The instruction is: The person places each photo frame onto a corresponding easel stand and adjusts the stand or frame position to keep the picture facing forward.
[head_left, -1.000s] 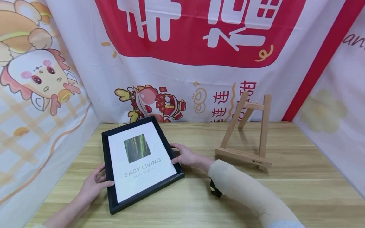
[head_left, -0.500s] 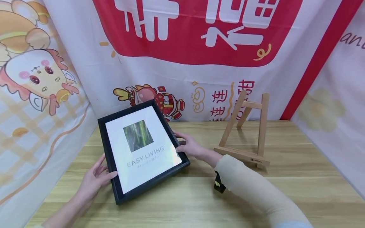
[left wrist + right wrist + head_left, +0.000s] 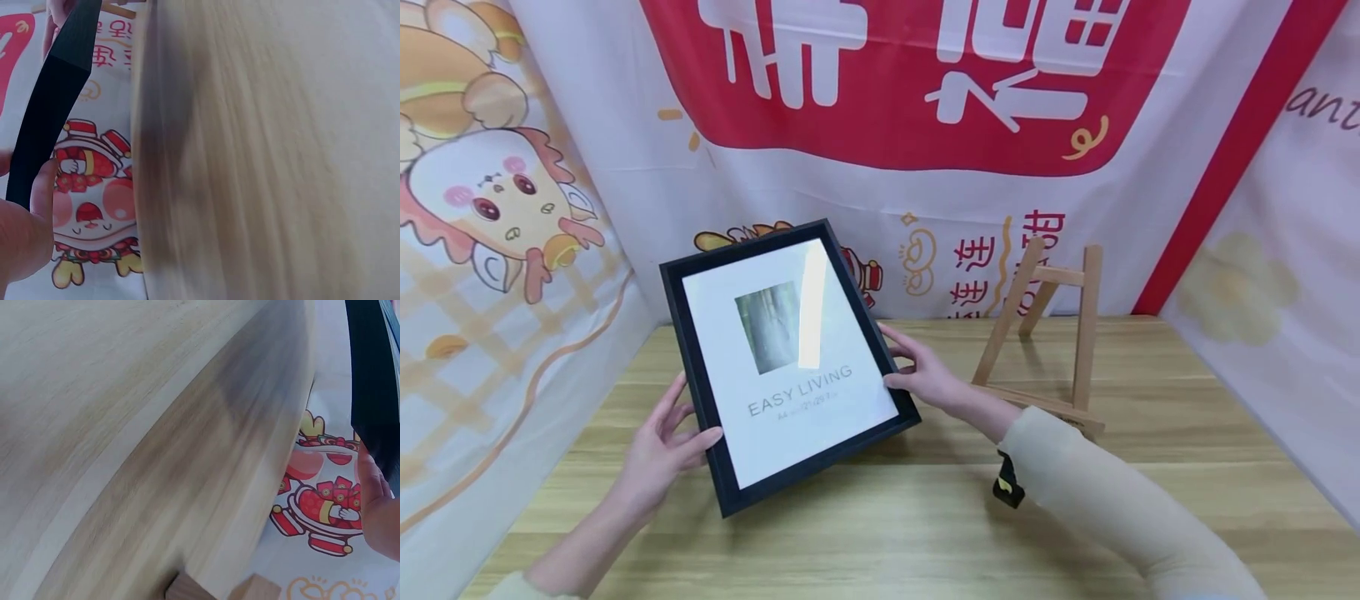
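A black picture frame (image 3: pixel 820 462) with a white sheet reading "EASY LIVING" and a small forest picture is held up, its top tilted back. My left hand (image 3: pixel 658 446) grips its left side, thumb on the front edge, other fingers behind. On the opposite side my right hand (image 3: pixel 925 375) pinches the edge near the lower right corner. The left wrist view shows the black frame edge (image 3: pixel 47 106) between thumb and fingers, above the tabletop. In the right wrist view, the frame's dark side (image 3: pixel 374 375) stands by my right hand (image 3: pixel 380 512). A bright reflection crosses the glass.
A small wooden easel (image 3: pixel 1086 333) stands at the right on the wooden table (image 3: pixel 865 533), partly behind my right forearm. Printed cloth (image 3: pixel 895 192) hangs along the back and both sides. A black wrist device (image 3: pixel 1008 483) sits under my right sleeve.
The picture frame has risen off the table and moved slightly right, its top tilting up more. Both hands moved with it, keeping their grip. The easel stayed in place.
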